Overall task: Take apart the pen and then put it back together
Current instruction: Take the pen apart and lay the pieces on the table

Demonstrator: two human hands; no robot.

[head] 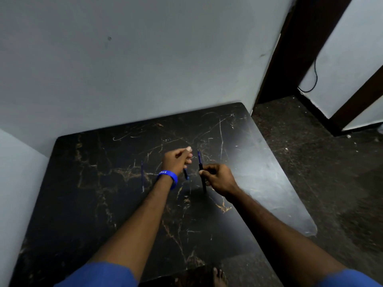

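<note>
My right hand [217,179] grips a dark pen barrel [201,175] held nearly upright above the black marble table [103,204]; a blue tip sticks out of its top. My left hand [176,160], with a blue wristband, is closed just left of the barrel, and a short dark-and-blue pen piece [186,174] pokes down out of it. A thin blue refill [142,177] lies on the table left of my left wrist. The two hands are close together but apart.
The table stands in a corner, with grey walls [145,59] behind and to the left. Its right edge [290,183] drops to a dark speckled floor. A dark door frame [290,48] stands at the back right. A bare foot [219,276] shows below the table's front edge.
</note>
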